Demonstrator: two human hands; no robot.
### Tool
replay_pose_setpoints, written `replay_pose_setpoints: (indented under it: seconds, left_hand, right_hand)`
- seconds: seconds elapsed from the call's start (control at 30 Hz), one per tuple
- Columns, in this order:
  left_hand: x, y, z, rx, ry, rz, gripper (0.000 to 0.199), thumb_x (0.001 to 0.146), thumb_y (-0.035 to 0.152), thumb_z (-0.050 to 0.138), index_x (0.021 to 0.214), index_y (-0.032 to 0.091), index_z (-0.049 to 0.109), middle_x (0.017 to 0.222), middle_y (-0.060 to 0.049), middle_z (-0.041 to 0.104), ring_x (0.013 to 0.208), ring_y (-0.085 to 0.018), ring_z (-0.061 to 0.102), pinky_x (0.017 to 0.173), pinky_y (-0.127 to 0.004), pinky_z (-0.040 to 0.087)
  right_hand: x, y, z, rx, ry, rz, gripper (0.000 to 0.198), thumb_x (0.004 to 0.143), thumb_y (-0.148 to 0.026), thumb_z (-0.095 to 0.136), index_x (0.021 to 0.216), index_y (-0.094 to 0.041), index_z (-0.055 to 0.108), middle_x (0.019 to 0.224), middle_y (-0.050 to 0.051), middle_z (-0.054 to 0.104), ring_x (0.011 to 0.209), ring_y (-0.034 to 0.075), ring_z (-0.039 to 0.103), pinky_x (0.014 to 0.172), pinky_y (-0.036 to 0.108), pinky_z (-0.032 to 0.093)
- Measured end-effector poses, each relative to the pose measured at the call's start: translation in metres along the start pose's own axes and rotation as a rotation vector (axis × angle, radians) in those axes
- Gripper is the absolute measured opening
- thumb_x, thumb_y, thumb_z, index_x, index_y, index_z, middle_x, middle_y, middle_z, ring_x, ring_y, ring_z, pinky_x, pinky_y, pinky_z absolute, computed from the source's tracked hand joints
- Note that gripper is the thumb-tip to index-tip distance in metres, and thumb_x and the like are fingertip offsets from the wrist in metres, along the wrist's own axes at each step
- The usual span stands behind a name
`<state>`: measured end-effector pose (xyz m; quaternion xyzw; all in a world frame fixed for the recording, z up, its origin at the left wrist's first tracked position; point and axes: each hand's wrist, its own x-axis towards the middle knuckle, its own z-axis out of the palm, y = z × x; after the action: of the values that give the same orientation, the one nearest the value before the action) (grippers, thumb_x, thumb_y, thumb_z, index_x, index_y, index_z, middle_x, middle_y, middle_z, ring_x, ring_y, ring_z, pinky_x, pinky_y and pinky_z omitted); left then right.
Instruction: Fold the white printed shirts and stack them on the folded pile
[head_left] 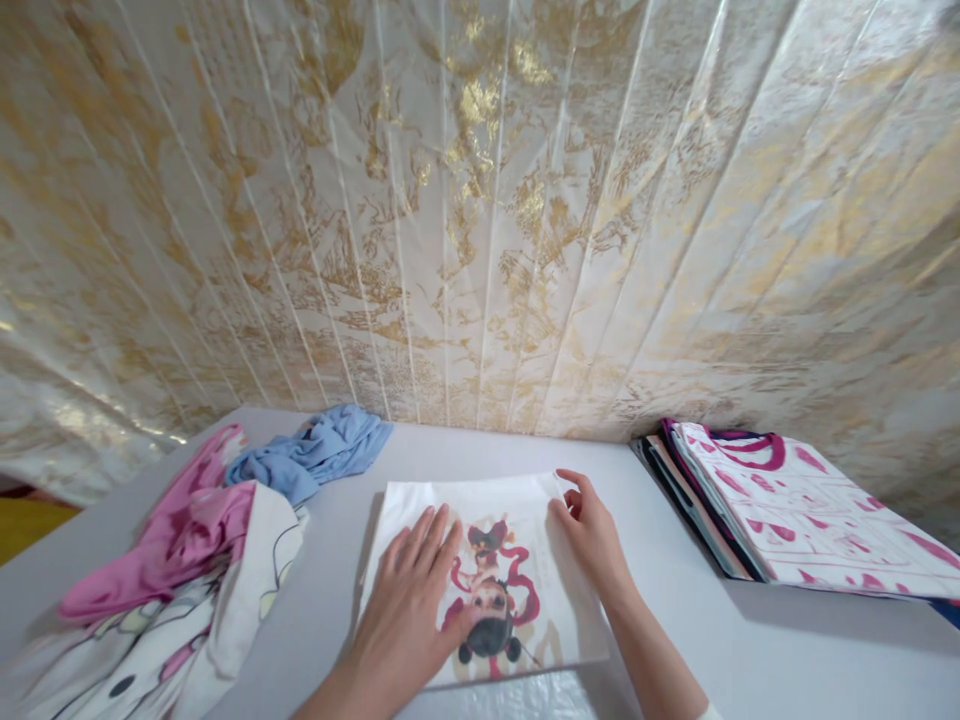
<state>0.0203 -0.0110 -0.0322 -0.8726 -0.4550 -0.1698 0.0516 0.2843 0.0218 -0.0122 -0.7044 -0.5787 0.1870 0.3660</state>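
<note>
A folded white T-shirt (574, 620) with a cartoon figure printed on it lies in front of me, the figure's head toward me. My left hand (416, 600) rests flat on the left part of the shirt, its fingers stretched toward the far edge and its thumb over the print. At the far right corner, my right hand (589, 530) has its thumb and index finger closed around the edge of the cloth, with the other fingers curled. Under the shirt's near edge shows a shiny, clear plastic-like surface (525, 697).
Crumpled garments, one pink and white (187, 540) and one blue (315, 455), lie at the left of the white table (660, 640). A stack of folded clothes (817, 510) sits at the right, a pink-and-white shirt on top. A gold-patterned curtain (480, 230) hangs behind.
</note>
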Motion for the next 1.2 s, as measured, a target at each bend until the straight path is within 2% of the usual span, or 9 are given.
replay_pose_setpoints:
  seconds: [0.2,0.33,0.47,0.63,0.73,0.83,0.97,1.1,1.2]
  left_hand:
    - [-0.004,-0.002,0.002,0.039,0.002,-0.09,0.069,0.086,0.053,0.055,0.147,0.027,0.037,0.155,-0.007,0.03,0.142,-0.035,0.026,0.109,-0.051,0.027]
    - [-0.005,-0.006,0.001,0.046,0.036,-0.067,0.064,0.09,0.058,0.049,0.144,0.024,0.042,0.153,-0.007,0.036,0.139,-0.031,0.033,0.107,-0.047,0.032]
    - [-0.003,-0.007,0.006,0.079,0.139,-0.048,0.061,0.095,0.054,0.04,0.144,0.019,0.039,0.151,-0.011,0.038,0.139,-0.028,0.034,0.108,-0.043,0.031]
    - [-0.005,-0.023,-0.003,0.111,0.259,-0.25,0.053,0.096,0.043,0.035,0.134,0.008,0.043,0.141,-0.022,0.045,0.13,-0.033,0.042,0.097,-0.044,0.039]
    - [-0.011,-0.039,-0.025,0.099,0.127,-0.392,0.028,0.093,0.032,0.04,0.103,0.013,0.057,0.11,-0.017,0.06,0.101,-0.03,0.057,0.082,-0.041,0.045]
    - [-0.015,-0.044,-0.044,0.108,-0.052,-0.439,0.022,0.093,0.033,0.042,0.081,0.019,0.053,0.087,-0.007,0.058,0.084,-0.026,0.058,0.074,-0.037,0.042]
    - [-0.01,-0.04,-0.056,0.084,-0.146,-0.442,0.027,0.095,0.032,0.039,0.073,0.021,0.05,0.082,-0.005,0.058,0.085,-0.025,0.057,0.075,-0.036,0.04]
    - [-0.003,-0.038,-0.059,-0.151,-0.257,-0.466,0.036,0.1,0.031,0.028,0.073,0.02,0.049,0.079,-0.003,0.058,0.079,-0.02,0.059,0.07,-0.03,0.041]
    - [-0.003,-0.04,-0.057,-0.03,-0.293,-0.468,0.035,0.099,0.028,0.031,0.075,0.018,0.056,0.085,-0.006,0.061,0.086,-0.023,0.06,0.074,-0.033,0.042]
  right_hand:
    - [-0.012,-0.007,0.007,-0.494,0.0,-0.064,0.042,0.089,-0.015,0.038,0.13,-0.019,0.049,0.097,0.007,0.069,0.077,0.021,0.065,0.062,0.028,0.04]
    - [-0.023,-0.018,0.008,-0.67,0.129,-0.264,0.051,0.081,-0.005,0.04,0.129,-0.015,0.052,0.127,0.015,0.059,0.11,0.027,0.059,0.084,0.036,0.044]
    - [-0.041,-0.026,0.021,-0.645,0.176,-0.478,0.043,0.091,-0.018,0.039,0.132,-0.015,0.052,0.15,0.015,0.039,0.14,0.029,0.031,0.104,0.045,0.033]
    - [-0.055,-0.019,0.042,-0.672,-0.019,-0.325,0.052,0.094,-0.042,0.043,0.139,-0.018,0.049,0.155,0.012,0.032,0.144,0.033,0.022,0.109,0.052,0.028]
    - [-0.056,-0.016,0.043,-0.675,-0.105,-0.23,0.056,0.094,-0.047,0.041,0.143,-0.02,0.045,0.157,0.009,0.025,0.145,0.031,0.018,0.11,0.053,0.026]
    - [-0.055,-0.018,0.042,-0.665,-0.131,-0.208,0.058,0.095,-0.05,0.039,0.144,-0.02,0.043,0.158,0.008,0.022,0.146,0.031,0.015,0.111,0.054,0.025]
    - [-0.056,-0.024,0.039,-0.665,-0.144,-0.191,0.058,0.095,-0.049,0.039,0.145,-0.02,0.042,0.158,0.008,0.02,0.146,0.031,0.013,0.112,0.054,0.023]
    - [-0.056,-0.03,0.037,-0.674,-0.17,-0.172,0.057,0.095,-0.047,0.039,0.146,-0.02,0.041,0.158,0.008,0.019,0.146,0.03,0.013,0.112,0.054,0.022]
    - [-0.056,-0.031,0.036,-0.681,-0.168,-0.16,0.058,0.095,-0.047,0.04,0.146,-0.019,0.04,0.158,0.01,0.018,0.146,0.031,0.013,0.112,0.055,0.022]
